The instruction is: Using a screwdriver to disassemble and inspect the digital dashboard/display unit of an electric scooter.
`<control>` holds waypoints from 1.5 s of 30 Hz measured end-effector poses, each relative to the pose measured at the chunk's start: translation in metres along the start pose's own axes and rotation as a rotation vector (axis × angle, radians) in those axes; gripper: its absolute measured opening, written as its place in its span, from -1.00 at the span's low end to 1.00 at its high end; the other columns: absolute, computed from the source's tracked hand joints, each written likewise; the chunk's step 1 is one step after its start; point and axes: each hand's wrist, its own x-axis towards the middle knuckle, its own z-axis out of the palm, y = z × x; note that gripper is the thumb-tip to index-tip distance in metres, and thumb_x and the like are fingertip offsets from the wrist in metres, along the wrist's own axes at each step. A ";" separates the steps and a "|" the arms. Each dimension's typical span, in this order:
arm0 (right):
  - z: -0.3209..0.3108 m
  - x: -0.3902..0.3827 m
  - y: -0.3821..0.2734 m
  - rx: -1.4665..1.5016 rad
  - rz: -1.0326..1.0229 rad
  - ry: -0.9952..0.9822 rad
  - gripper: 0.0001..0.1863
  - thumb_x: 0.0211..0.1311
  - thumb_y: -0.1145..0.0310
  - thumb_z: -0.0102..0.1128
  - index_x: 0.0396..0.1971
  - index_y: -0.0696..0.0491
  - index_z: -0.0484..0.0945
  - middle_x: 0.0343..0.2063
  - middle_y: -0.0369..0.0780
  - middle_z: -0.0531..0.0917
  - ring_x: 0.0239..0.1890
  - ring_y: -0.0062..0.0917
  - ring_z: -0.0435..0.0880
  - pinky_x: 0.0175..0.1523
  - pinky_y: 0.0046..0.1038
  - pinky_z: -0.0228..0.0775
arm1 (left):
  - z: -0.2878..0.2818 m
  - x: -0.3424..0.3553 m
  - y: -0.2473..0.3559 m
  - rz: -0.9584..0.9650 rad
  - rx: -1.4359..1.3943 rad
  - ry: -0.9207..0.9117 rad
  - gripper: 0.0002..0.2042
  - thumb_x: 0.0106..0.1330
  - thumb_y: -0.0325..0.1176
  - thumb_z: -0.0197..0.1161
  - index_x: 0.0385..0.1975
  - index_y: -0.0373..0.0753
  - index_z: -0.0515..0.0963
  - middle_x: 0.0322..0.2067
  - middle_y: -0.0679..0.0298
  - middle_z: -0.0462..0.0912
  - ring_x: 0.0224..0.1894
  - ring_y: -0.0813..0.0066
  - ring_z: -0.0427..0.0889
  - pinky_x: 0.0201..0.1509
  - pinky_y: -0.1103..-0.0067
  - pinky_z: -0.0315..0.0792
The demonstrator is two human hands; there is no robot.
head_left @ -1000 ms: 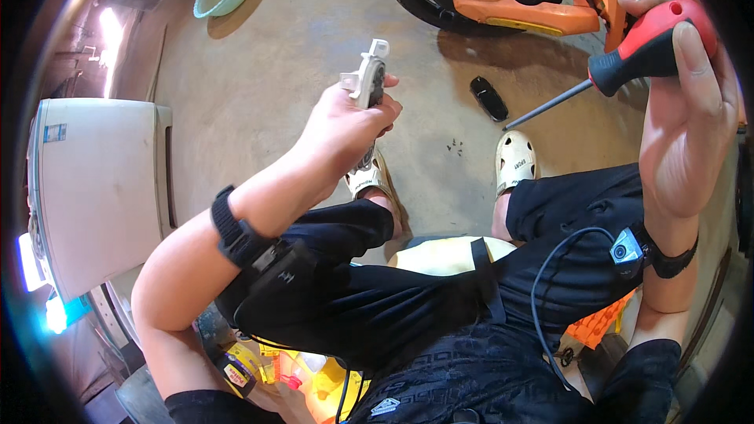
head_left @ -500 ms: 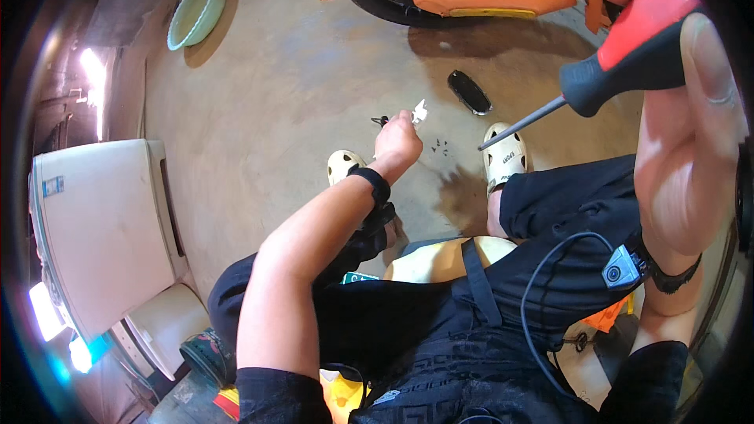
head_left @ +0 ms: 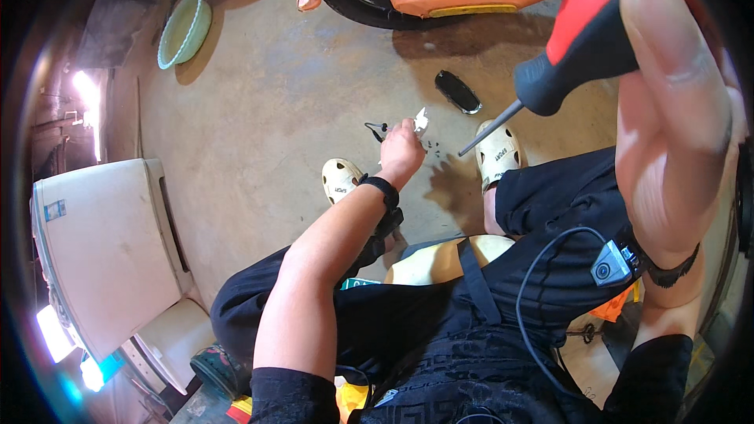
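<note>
Right hand clasps the screwdriver above the right shoe, likely for clearance; left of that shoe, left hand seems, from here, clamped on a white part.

Head-worn view (fisheye), facing down, right hand near, floor farther.

Red/blk screwdriver, wht part, cream clogs, lt-grn basin
</note>
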 end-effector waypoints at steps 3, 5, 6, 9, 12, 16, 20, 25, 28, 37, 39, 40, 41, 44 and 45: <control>0.004 0.001 0.002 0.035 -0.022 -0.001 -0.58 0.30 0.41 0.24 0.11 0.21 0.40 -0.18 -0.13 0.65 -0.07 -0.52 0.63 0.12 -0.43 0.49 | -0.017 0.002 -0.006 -0.103 -0.010 -0.023 -0.73 0.28 -0.39 0.19 -0.04 -0.29 0.48 -0.10 -0.09 0.67 0.01 -0.12 0.65 0.11 0.13 0.51; 0.005 0.002 0.009 0.047 -0.031 -0.002 -0.58 0.29 0.42 0.26 0.10 0.21 0.41 -0.19 -0.14 0.65 -0.08 -0.53 0.63 0.11 -0.43 0.49 | -0.036 0.001 0.005 -0.139 -0.034 -0.062 -0.70 0.27 -0.37 0.22 -0.03 -0.29 0.48 -0.09 -0.10 0.67 0.02 -0.13 0.65 0.12 0.13 0.51; 0.011 0.004 0.008 0.059 -0.040 -0.005 -0.58 0.28 0.42 0.26 0.09 0.21 0.41 -0.20 -0.15 0.65 -0.08 -0.53 0.63 0.11 -0.43 0.49 | -0.045 0.001 0.006 -0.180 -0.058 -0.093 -0.67 0.26 -0.34 0.24 -0.01 -0.30 0.49 -0.08 -0.11 0.68 0.03 -0.14 0.65 0.13 0.13 0.51; 0.016 0.010 0.010 0.102 -0.073 -0.017 -0.57 0.26 0.43 0.29 0.08 0.20 0.41 -0.22 -0.16 0.65 -0.10 -0.55 0.63 0.10 -0.44 0.49 | -0.086 0.004 0.002 -0.154 -0.155 -0.064 -0.61 0.23 -0.24 0.33 0.00 -0.29 0.52 -0.12 -0.11 0.70 0.03 -0.12 0.66 0.13 0.17 0.52; 0.033 0.017 0.008 0.150 -0.109 -0.038 -0.57 0.24 0.43 0.31 0.06 0.20 0.42 -0.23 -0.17 0.65 -0.11 -0.56 0.63 0.09 -0.44 0.49 | -0.133 -0.002 0.000 -0.136 -0.460 -0.042 -0.62 0.32 -0.28 0.37 0.06 -0.31 0.54 -0.35 0.31 0.62 -0.34 0.53 0.61 -0.21 0.52 0.52; 0.025 0.016 0.004 0.169 -0.044 -0.073 -0.60 0.19 0.49 0.30 0.02 0.16 0.43 -0.27 -0.15 0.66 -0.15 -0.57 0.64 0.03 -0.48 0.49 | -0.236 -0.052 0.060 -0.289 -0.938 -0.106 -0.58 0.36 -0.34 0.33 0.15 -0.34 0.44 -0.21 0.27 0.61 -0.27 0.53 0.62 -0.13 0.59 0.53; 0.022 0.020 -0.013 -0.075 -0.185 -0.402 -0.44 0.44 0.25 0.24 0.29 0.18 0.30 -0.16 -0.06 0.68 -0.09 -0.41 0.64 0.05 -0.42 0.49 | -0.302 -0.122 0.078 -0.295 -1.291 0.017 -0.63 0.43 -0.39 0.27 0.16 -0.36 0.40 -0.11 0.20 0.62 -0.18 0.49 0.64 -0.06 0.55 0.56; 0.038 0.000 -0.047 0.027 -0.169 -0.847 -0.78 -0.17 0.15 0.38 -0.55 -0.05 0.64 -0.57 -0.35 0.61 -0.68 -0.66 0.34 -0.54 -0.54 0.21 | -0.320 -0.180 0.085 -0.232 -1.562 0.048 -0.51 0.49 -0.37 0.12 0.35 -0.41 0.28 -0.01 0.10 0.60 -0.06 0.33 0.64 0.08 0.42 0.56; 0.065 0.009 -0.053 -0.017 -0.111 -0.881 -0.78 -0.17 0.15 0.38 -0.55 -0.04 0.64 -0.57 -0.35 0.61 -0.68 -0.65 0.35 -0.54 -0.53 0.22 | -0.320 -0.181 0.086 -0.180 -1.665 -0.022 -0.45 0.55 -0.28 0.01 0.42 -0.48 0.19 0.03 0.03 0.58 -0.01 0.24 0.59 0.19 0.36 0.50; 0.031 -0.017 -0.051 0.091 -0.106 -0.926 -0.78 -0.18 0.18 0.38 -0.54 -0.03 0.64 -0.58 -0.34 0.60 -0.68 -0.64 0.35 -0.54 -0.53 0.22 | -0.321 -0.177 0.079 -0.001 -1.684 -0.117 -0.28 0.58 -0.02 -0.12 0.48 -0.54 0.00 0.09 0.00 0.46 -0.01 0.20 0.52 0.13 0.36 0.42; -0.013 -0.036 -0.046 0.126 -0.105 -0.923 -0.78 -0.18 0.18 0.38 -0.53 -0.02 0.64 -0.58 -0.34 0.60 -0.68 -0.64 0.36 -0.55 -0.53 0.23 | -0.325 -0.177 0.077 -0.005 -1.667 -0.116 -0.26 0.58 0.00 -0.12 0.48 -0.54 0.00 0.09 0.00 0.46 -0.01 0.21 0.51 0.13 0.36 0.42; -0.003 -0.036 -0.046 0.127 -0.092 -0.920 -0.78 -0.18 0.18 0.39 -0.53 -0.02 0.64 -0.58 -0.34 0.60 -0.68 -0.64 0.36 -0.55 -0.53 0.23 | -0.324 -0.174 0.076 0.027 -1.720 -0.139 -0.26 0.58 0.02 -0.13 0.49 -0.54 -0.01 0.09 0.00 0.46 -0.01 0.21 0.51 0.12 0.36 0.42; -0.009 -0.042 -0.048 0.125 -0.077 -0.917 -0.78 -0.18 0.19 0.39 -0.53 -0.02 0.64 -0.58 -0.34 0.60 -0.68 -0.64 0.36 -0.55 -0.53 0.23 | -0.322 -0.172 0.075 0.061 -1.775 -0.167 -0.25 0.58 0.03 -0.15 0.49 -0.54 -0.03 0.10 0.00 0.46 -0.01 0.21 0.50 0.12 0.37 0.41; 0.023 -0.019 -0.044 0.093 -0.017 -0.922 -0.78 -0.18 0.20 0.39 -0.53 -0.01 0.64 -0.58 -0.33 0.59 -0.68 -0.63 0.36 -0.55 -0.52 0.23 | -0.325 -0.174 0.076 0.107 -1.774 -0.160 -0.24 0.59 0.05 -0.17 0.50 -0.52 -0.05 0.10 0.00 0.45 -0.01 0.21 0.49 0.12 0.37 0.40; 0.050 -0.010 -0.040 0.105 -0.010 -0.932 -0.78 -0.18 0.20 0.39 -0.53 -0.01 0.64 -0.58 -0.33 0.59 -0.68 -0.63 0.36 -0.55 -0.52 0.23 | -0.326 -0.181 0.072 0.099 -1.769 -0.122 -0.24 0.60 0.05 -0.17 0.52 -0.49 -0.10 0.12 0.01 0.45 -0.01 0.21 0.48 0.14 0.38 0.38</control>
